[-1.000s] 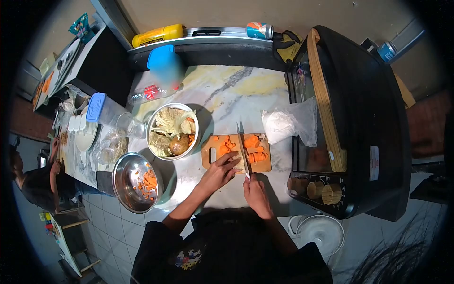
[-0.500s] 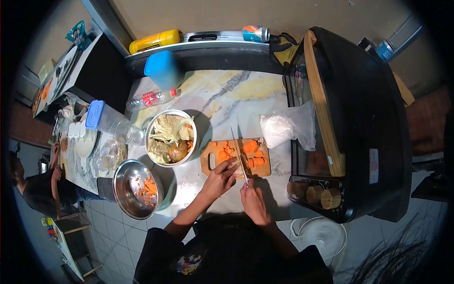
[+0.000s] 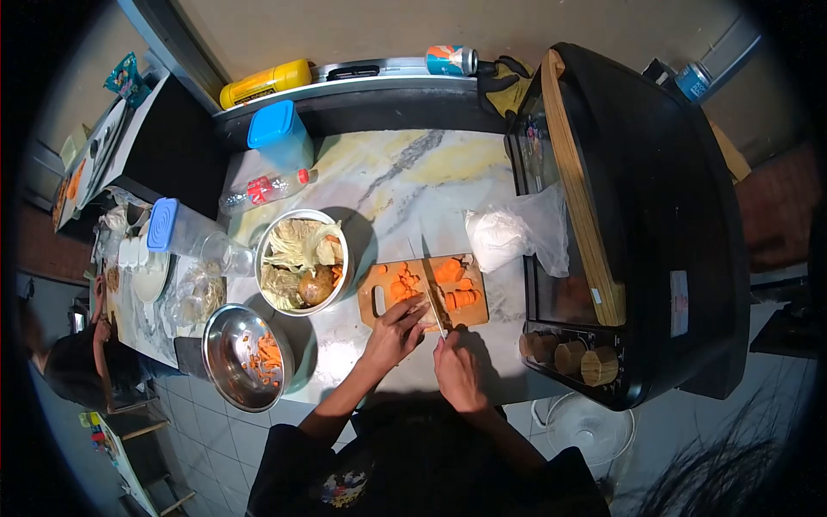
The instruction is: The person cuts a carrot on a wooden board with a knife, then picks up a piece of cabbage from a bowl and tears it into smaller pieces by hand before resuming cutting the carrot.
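My right hand [image 3: 457, 372] is closed round the handle of a kitchen knife [image 3: 432, 291], whose long blade points away from me across the wooden cutting board [image 3: 369, 303]. Left of the blade, my left hand [image 3: 393, 336] presses curled fingers on a pale piece of food [image 3: 425, 315] at the board's near edge. Its exact kind I cannot tell, as the fingers partly cover it. Cut orange carrot pieces [image 3: 403, 283] lie left of the blade. On its right are a larger carrot chunk [image 3: 450, 270] and a row of carrot slices [image 3: 463, 299].
A white bowl [image 3: 261, 274] of cabbage leaves and a brown round vegetable stands left of the board, near a steel bowl [image 3: 215, 366] with orange scraps. A bag of white powder [image 3: 498, 239] and a black oven [image 3: 663, 224] flank the right. Another person [image 3: 77, 366] is far left.
The view has shifted slightly. Both hands and the knife keep nearly the same place over the board, the left fingers still on the pale piece.
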Tool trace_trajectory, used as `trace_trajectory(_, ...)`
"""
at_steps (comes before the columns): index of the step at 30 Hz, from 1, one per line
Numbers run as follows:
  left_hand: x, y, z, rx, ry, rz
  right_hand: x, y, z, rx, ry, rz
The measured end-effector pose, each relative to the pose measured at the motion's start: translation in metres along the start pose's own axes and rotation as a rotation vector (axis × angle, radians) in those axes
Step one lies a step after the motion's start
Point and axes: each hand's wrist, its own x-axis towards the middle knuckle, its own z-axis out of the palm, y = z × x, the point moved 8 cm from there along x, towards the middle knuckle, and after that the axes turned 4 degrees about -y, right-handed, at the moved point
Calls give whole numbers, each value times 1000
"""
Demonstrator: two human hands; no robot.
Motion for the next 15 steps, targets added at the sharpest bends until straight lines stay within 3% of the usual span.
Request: trace_trajectory(15, 3, -6, 4, 43, -51, -7, 4, 8, 19, -72, -65, 115)
